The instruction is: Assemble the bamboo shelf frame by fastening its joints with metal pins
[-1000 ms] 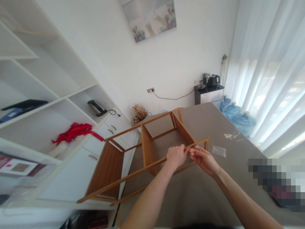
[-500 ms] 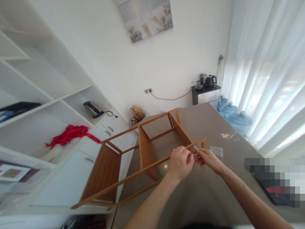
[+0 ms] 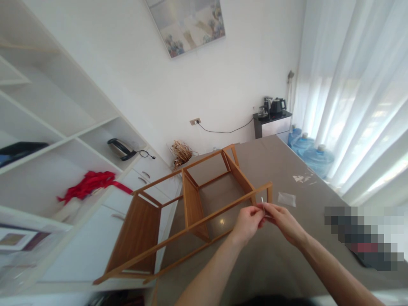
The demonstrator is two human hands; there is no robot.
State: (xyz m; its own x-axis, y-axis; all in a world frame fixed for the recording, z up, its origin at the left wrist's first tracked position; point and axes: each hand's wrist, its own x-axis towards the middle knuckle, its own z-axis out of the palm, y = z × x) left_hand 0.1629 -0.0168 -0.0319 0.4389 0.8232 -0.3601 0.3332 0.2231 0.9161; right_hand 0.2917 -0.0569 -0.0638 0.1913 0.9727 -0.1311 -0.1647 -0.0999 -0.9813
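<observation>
The slim metal rod (image 3: 262,200) shows only its upper tip; the rest is hidden by the fingers of the right hand (image 3: 284,217), which pinches it. The left hand (image 3: 248,222) has its fingertips gathered against the right's, and whether it grips anything cannot be told. Both hands are just beside the near right end of the wooden rack (image 3: 194,204), which lies on its side on the table (image 3: 270,263), its left end reaching past the table's edge. Three panels can be counted in the rack. Pixel blocks mask most of a dark object at the table's right, leaving its lower edge visible. To the right of the hands lie one clear bag (image 3: 287,199) and several pale scraps (image 3: 299,178), too small to identify. Three blue water bottles (image 3: 318,160) stand beyond the table, one partly behind another. The top edge cuts off one wall picture (image 3: 191,32).
</observation>
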